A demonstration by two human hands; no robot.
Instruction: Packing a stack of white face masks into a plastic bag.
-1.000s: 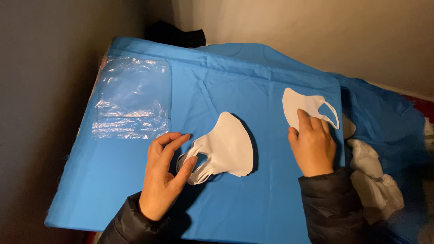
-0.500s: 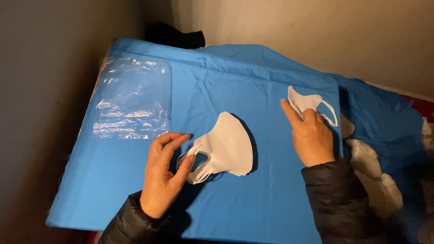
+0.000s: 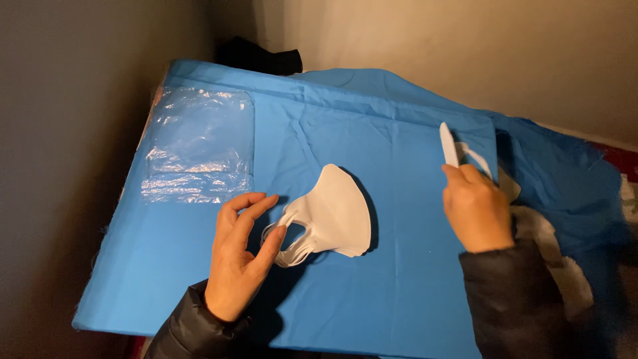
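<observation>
Left hand (image 3: 240,256), lower centre of frame: fingers loosely spread, thumb touching the ear loops of a stack of white masks (image 3: 333,216) lying mid-frame on the blue cloth (image 3: 399,292). Right hand (image 3: 474,207), right of centre: fingers pinched on a single white mask (image 3: 450,146), held edge-on, lifted off the cloth. Clear plastic bag (image 3: 199,154) lies flat, upper left.
</observation>
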